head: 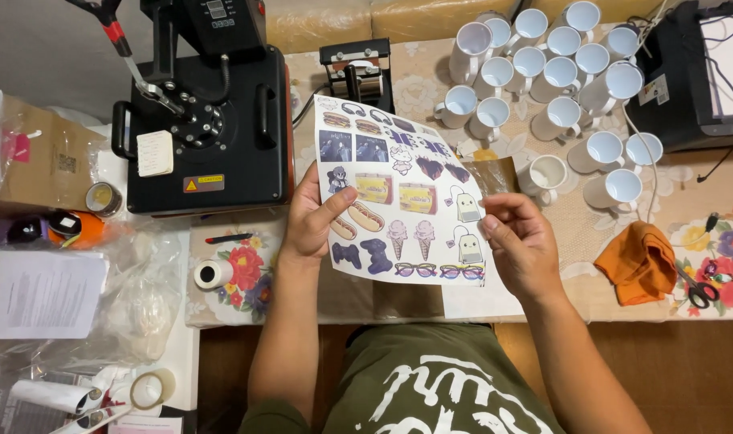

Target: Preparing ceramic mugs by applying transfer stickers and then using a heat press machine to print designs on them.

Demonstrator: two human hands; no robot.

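Above floral tablecloth (704,305) I see left hand (314,221) and right hand (520,245) pinching printed sheet (398,193) by edges, thumbs on top; fingers underneath hidden.

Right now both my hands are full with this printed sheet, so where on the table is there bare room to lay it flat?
Bare cloth lies under the sheet, from the tape roll to the orange cloth. The white mugs and heat press crowd the back.

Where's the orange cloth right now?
In the head view, the orange cloth lies on the flowered table to the person's right, beyond the right hand, between the white mugs and the scissors.
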